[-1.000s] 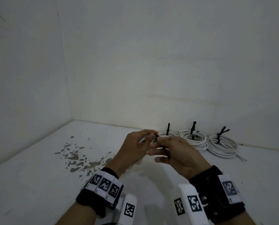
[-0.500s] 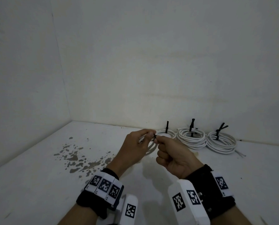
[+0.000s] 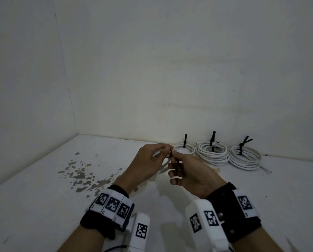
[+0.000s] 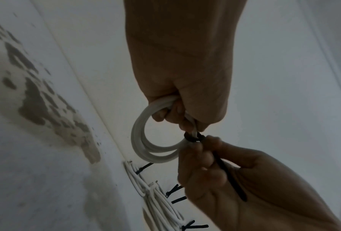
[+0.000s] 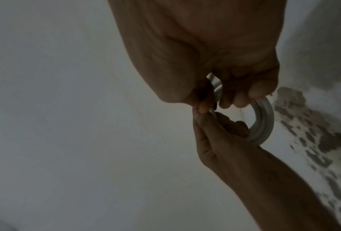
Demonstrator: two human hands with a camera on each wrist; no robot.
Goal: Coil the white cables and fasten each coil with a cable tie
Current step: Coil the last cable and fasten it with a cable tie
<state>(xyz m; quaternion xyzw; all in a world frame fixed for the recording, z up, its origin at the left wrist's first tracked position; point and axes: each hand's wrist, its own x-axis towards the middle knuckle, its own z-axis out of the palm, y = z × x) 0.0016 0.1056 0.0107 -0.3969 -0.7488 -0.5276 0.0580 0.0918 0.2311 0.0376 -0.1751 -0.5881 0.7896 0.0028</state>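
Smooth, slightly glossy white cable coil (image 4: 145,140), matt black plastic tie (image 4: 227,175), rough stained white floor (image 3: 43,206).

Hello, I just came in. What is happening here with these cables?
A person is bundling white cables. The left hand grips a small white coil, held up above the white surface. The right hand pinches a black cable tie already looped around the coil; its tail runs across the palm. Three tied coils lie by the back wall, so this one is the fourth.
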